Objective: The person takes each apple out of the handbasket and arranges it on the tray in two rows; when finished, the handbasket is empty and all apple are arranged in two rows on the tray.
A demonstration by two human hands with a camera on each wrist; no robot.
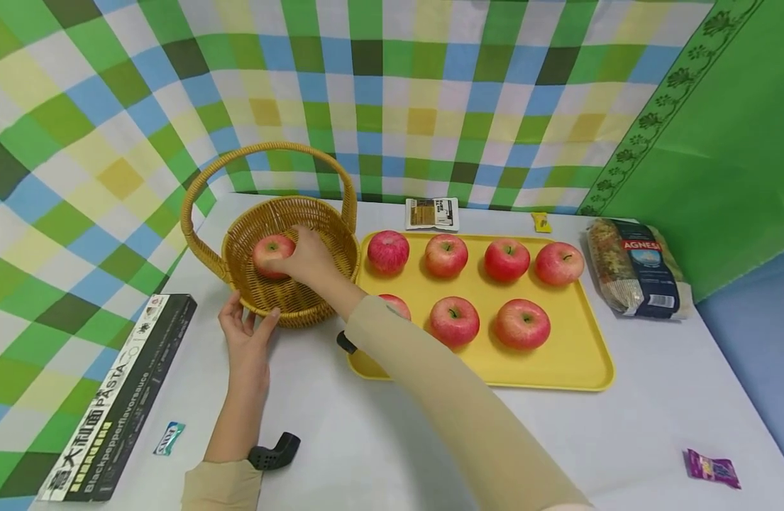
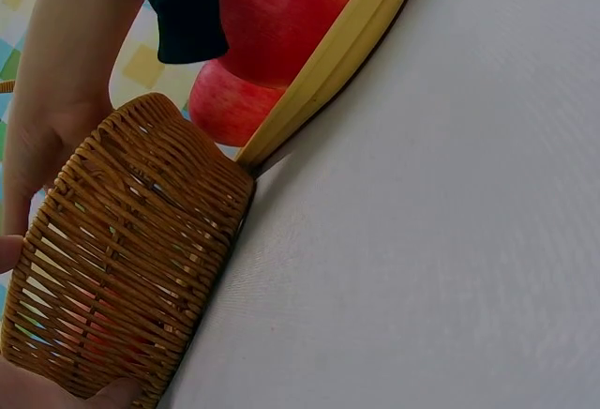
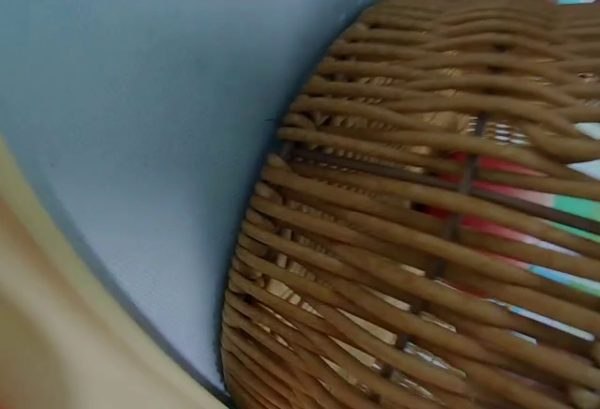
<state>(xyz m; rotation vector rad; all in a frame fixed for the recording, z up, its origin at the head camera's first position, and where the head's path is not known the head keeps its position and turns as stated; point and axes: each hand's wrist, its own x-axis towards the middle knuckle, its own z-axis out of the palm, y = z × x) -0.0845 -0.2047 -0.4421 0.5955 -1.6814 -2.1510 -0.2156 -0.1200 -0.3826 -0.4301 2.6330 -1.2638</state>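
Observation:
A brown wicker basket [image 1: 289,312] with a tall hoop handle stands on the table at the left. My left hand [image 1: 246,333] holds its near side, thumb and fingers spread on the wicker. In the left wrist view the basket [image 2: 131,240] fills the lower left. Inside it lies one red apple [image 1: 268,250]. My right hand [image 1: 311,262] reaches in over the basket's right rim and grips this apple, thumb on its near side; some fingertips are hidden. The right wrist view shows the basket wall [image 3: 422,212], with red showing through its gaps.
Right of the basket lies a yellow tray [image 1: 570,355] with several red apples [image 1: 454,321], one partly covered by my right sleeve. Around it are an Agnesi pasta bag [image 1: 637,270], a white packet [image 1: 432,213] and small wrapped sweets [image 1: 712,468]. A long pasta box [image 1: 120,394] lies at the left.

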